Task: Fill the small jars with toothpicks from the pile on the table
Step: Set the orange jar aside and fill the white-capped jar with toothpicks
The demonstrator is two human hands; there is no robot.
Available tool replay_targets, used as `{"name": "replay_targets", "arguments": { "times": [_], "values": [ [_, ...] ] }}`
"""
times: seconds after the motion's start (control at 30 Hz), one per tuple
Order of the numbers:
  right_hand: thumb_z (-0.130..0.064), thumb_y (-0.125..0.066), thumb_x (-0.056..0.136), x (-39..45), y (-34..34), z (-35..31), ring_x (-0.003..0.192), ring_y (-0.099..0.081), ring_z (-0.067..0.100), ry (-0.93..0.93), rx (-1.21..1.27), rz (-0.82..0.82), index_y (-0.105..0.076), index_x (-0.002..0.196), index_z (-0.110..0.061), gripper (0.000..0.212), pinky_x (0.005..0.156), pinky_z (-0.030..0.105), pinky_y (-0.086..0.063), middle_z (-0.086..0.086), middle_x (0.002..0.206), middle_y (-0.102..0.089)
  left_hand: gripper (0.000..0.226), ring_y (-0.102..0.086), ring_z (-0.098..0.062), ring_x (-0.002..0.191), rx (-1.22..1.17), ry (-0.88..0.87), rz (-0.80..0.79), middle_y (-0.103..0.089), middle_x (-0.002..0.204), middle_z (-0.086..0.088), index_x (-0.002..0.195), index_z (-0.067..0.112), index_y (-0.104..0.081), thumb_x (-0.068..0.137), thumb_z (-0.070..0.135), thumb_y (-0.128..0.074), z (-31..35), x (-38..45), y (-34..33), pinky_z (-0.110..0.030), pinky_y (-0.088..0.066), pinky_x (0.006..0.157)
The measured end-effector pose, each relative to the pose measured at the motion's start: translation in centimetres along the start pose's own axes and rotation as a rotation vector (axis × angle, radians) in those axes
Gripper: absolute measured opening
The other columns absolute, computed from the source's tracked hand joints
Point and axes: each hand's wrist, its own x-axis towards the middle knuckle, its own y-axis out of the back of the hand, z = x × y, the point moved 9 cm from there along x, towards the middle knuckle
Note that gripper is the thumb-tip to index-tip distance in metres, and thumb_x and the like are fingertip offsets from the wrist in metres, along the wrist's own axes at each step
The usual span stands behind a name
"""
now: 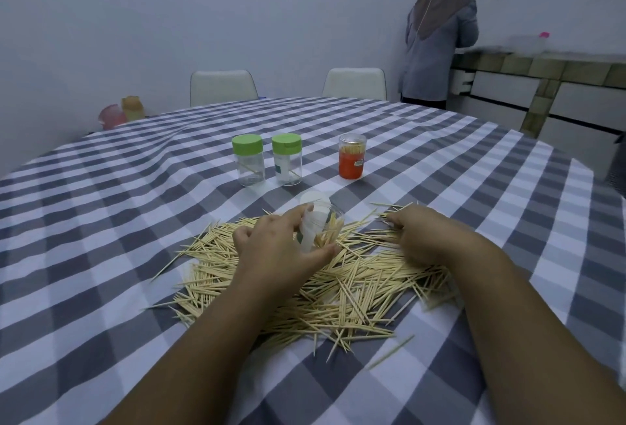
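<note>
Gripping a tilted clear jar [316, 226] partly filled with toothpicks, the left hand [271, 248] hovers over the toothpick pile [338, 289] on the checked tablecloth [101, 221]; the right hand [420, 235] curls into the pile. The jar's green-edged label is unreadable. Beyond stand two green-lidded jars [248, 160] and an orange jar [351, 160].

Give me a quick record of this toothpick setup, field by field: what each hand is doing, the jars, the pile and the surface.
left hand: left hand grips a clear plastic jar, tilted, some toothpicks inside
right hand: right hand rests on the pile, fingers curled into the sticks
pile: loose pale wooden toothpicks spread under both hands
waiting jars: two clear green-lidded jars, upright, nearly empty
filled jar: orange clear-topped jar, upright, packed with toothpicks
surface: grey-and-white checked tablecloth
</note>
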Motion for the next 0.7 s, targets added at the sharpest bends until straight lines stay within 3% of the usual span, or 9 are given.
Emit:
{"name": "replay_targets", "arguments": {
  "times": [0.13,0.27,0.47,0.6,0.7],
  "values": [
    [-0.006,-0.047,0.09,0.8,-0.4,-0.2,0.098,-0.059,0.025,-0.039,-0.06,0.045,-0.065,0.115,-0.013,0.031,0.08,0.027,-0.049,0.009,0.111,-0.064,0.076,-0.031,-0.012,0.13,-0.005,0.004,0.001,-0.048,0.134,0.004,0.143,0.04,-0.033,0.076,0.065,-0.06,-0.2,-0.1,0.0,-0.033,-0.015,0.099],
    [-0.006,-0.051,0.09,1.2,-0.6,-0.2,0.106,-0.06,0.025,-0.109,-0.081,0.037,-0.062,0.12,-0.013,0.033,0.09,0.031,-0.05,0.009,0.12,-0.061,0.076,-0.032,-0.012,0.129,0.003,0.007,0.004,-0.049,0.134,0.004,0.142,0.041,-0.034,0.075,0.067,-0.059,-0.4,0.0,-0.1,-0.034,-0.015,0.099],
    [-0.001,-0.05,0.086,1.1,-0.1,-0.9,0.081,-0.054,0.024,-0.105,-0.065,0.159,-0.065,0.11,-0.012,0.031,0.068,0.027,-0.042,0.007,0.091,-0.059,0.076,-0.032,-0.012,0.129,-0.005,0.007,0.014,-0.049,0.134,0.005,0.141,0.042,-0.034,0.074,0.068,-0.059,-0.5,0.1,-0.2,-0.032,-0.013,0.096],
    [-0.008,-0.049,0.091,0.6,0.9,-1.9,0.082,-0.054,0.023,-0.035,0.052,0.284,-0.062,0.104,-0.016,0.02,0.064,0.028,-0.038,0.004,0.09,-0.061,0.075,-0.031,-0.01,0.129,-0.014,-0.004,0.014,-0.048,0.132,0.007,0.142,0.042,-0.034,0.075,0.066,-0.06,-0.3,0.0,-0.1,-0.03,-0.012,0.091],
    [-0.019,-0.048,0.097,0.1,1.9,-2.4,0.087,-0.058,0.022,0.013,0.29,0.362,-0.064,0.109,-0.02,0.02,0.07,0.032,-0.044,0.003,0.096,-0.066,0.075,-0.03,-0.01,0.129,-0.01,-0.006,0.009,-0.047,0.133,0.007,0.142,0.041,-0.033,0.076,0.065,-0.06,-0.2,0.0,-0.1,-0.03,-0.013,0.093]
  ]
}}
